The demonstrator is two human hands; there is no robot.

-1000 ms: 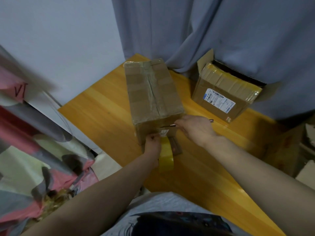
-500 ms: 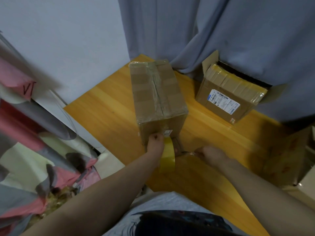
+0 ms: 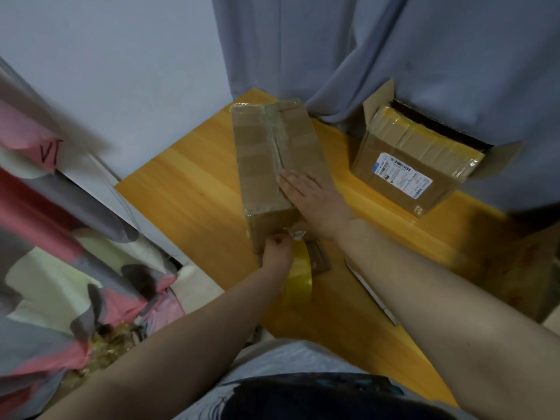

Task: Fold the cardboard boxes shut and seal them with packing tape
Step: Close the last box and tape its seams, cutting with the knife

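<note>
A long brown cardboard box (image 3: 266, 150), closed and taped along its top seam, lies on the wooden table (image 3: 188, 192). My right hand (image 3: 312, 198) lies flat on the box's top near its front end, fingers straight. My left hand (image 3: 277, 250) grips a roll of yellowish packing tape (image 3: 300, 274) against the box's near end face. A thin knife or cutter (image 3: 371, 294) lies on the table beside my right forearm.
A second cardboard box (image 3: 406, 165) with a white shipping label and open flaps stands at the back right against a grey curtain (image 3: 394, 56). Patterned bedding (image 3: 60, 237) lies left of the table. More cardboard (image 3: 533, 268) sits at the right edge.
My right hand set the cutter down on the table and moved up onto the top of the box. My left hand kept the tape roll at the box's near end.
</note>
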